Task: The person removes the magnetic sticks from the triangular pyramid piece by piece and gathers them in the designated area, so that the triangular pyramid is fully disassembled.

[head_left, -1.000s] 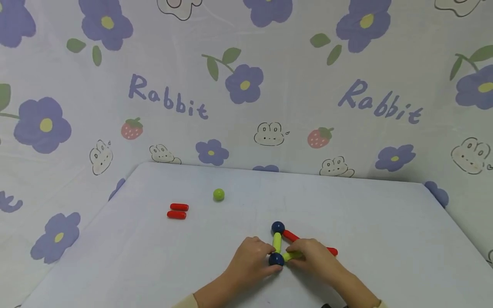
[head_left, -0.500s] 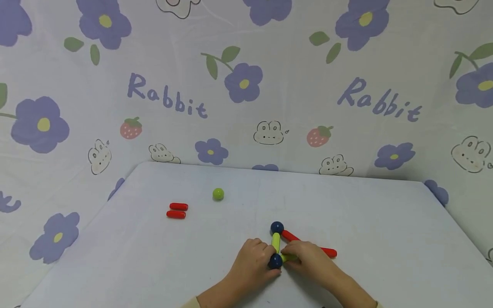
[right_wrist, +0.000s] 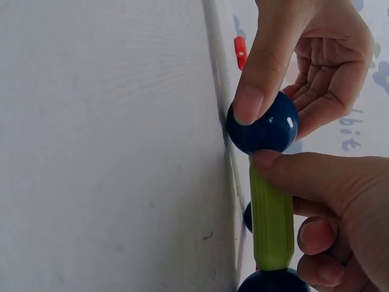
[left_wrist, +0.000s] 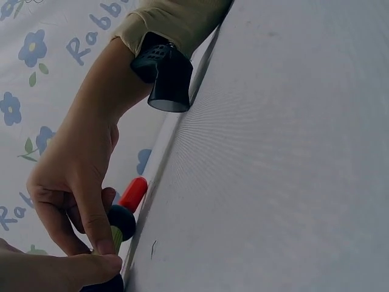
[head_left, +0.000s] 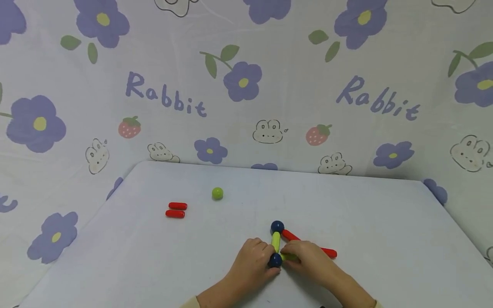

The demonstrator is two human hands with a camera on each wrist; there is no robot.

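Observation:
In the head view my left hand (head_left: 252, 261) holds a dark blue ball (head_left: 275, 260) between thumb and fingers. My right hand (head_left: 312, 261) pinches a yellow-green rod (head_left: 289, 257) whose end meets that ball. The right wrist view shows the left thumb on the ball (right_wrist: 267, 125) and the right thumb on the ribbed rod (right_wrist: 272, 219). Another blue ball (right_wrist: 275, 283) sits at the rod's other end. A second yellow-green rod (head_left: 275, 242) runs from the held ball to a farther blue ball (head_left: 277, 226). One red rod (head_left: 291, 235) extends from that farther ball, partly hidden by my right hand.
Another red rod (head_left: 329, 252) sticks out to the right of my right hand. Two loose red rods (head_left: 176, 210) lie side by side at the left of the white table (head_left: 135, 256). A lime-green ball (head_left: 217, 193) rests farther back. Behind stands a patterned curtain (head_left: 231, 128).
My right hand has shifted slightly left toward the held blue ball, and less of the pinched rod shows. Over the last half second both hands stay almost still.

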